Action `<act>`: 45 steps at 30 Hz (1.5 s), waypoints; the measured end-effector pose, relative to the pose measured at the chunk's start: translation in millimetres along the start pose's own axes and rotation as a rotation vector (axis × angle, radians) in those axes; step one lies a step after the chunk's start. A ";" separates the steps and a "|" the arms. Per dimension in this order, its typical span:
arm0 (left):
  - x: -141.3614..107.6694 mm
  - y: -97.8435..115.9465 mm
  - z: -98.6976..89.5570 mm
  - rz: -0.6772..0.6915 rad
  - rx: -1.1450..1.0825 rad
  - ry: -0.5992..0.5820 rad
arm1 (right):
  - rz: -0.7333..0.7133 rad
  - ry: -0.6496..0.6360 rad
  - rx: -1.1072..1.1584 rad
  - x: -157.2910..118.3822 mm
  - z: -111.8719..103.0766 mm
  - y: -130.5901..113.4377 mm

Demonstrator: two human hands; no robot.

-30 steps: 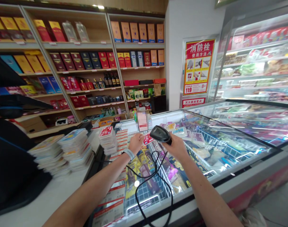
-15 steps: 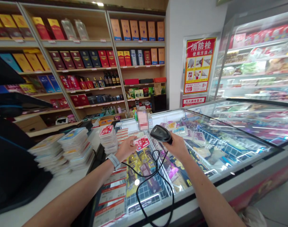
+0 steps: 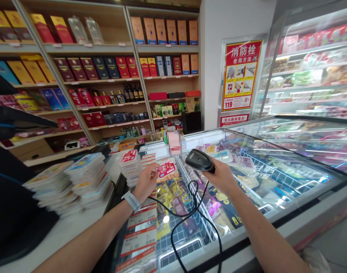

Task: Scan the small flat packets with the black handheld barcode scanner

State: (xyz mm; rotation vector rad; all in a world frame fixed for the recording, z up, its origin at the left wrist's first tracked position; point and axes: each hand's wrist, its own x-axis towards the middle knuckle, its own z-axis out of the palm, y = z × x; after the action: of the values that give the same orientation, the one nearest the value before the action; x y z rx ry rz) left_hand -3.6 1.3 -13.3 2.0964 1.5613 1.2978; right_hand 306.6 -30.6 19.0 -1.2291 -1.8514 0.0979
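Bare left hand (image 3: pixel 146 183), bare right hand (image 3: pixel 222 176); pale grey smartwatch (image 3: pixel 131 201) strapped on left wrist (image 3: pixel 139 198).

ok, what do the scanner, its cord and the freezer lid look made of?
Scanner: likely black moulded plastic, with a soft sheen on the shell. Cord: probably black rubbery sheathing, given its loose bends. Freezer lid: probably glass, glossy and see-through with strong glare, though clear acrylic can't be ruled out.

1. A right hand (image 3: pixel 221 177) grips a black corded barcode scanner (image 3: pixel 200 160) above a glass-topped chest freezer (image 3: pixel 275 223).
2. A left hand (image 3: pixel 146 183) hovers just beside a red snack packet (image 3: pixel 167 169), near stacked packets (image 3: pixel 130 167) on the bench (image 3: pixel 68 227).
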 end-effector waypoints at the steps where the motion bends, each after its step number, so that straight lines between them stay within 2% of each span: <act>1: 0.4 -1.3 0.1 0.028 0.013 -0.008 | 0.001 0.004 -0.003 0.0 0.5 0.6; 4: -0.3 -2.8 1.4 0.081 0.041 -0.008 | -0.008 0.008 -0.018 0.1 2.4 3.1; 16: -5.7 11.5 2.9 0.032 -0.016 0.053 | -0.031 0.000 -0.056 -0.8 3.6 3.6; 25: -5.7 15.4 3.2 0.046 -0.050 0.021 | -0.044 -0.010 -0.048 -0.3 3.9 2.8; 31: -4.4 12.1 4.2 0.058 0.010 0.017 | -0.059 -0.012 -0.047 -0.3 3.7 3.3; 39: -4.2 5.2 4.1 0.120 -0.032 0.034 | -0.058 -0.017 -0.077 -0.4 4.5 4.8; 45: 0.8 -2.3 3.5 0.164 0.109 0.014 | -0.064 -0.024 -0.040 -0.4 2.9 2.2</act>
State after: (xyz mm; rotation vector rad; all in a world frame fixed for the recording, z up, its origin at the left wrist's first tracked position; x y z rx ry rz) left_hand -2.5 4.1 -16.3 2.3301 1.5254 1.3080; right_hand 306.1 -28.7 15.9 -1.1993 -1.9199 0.0413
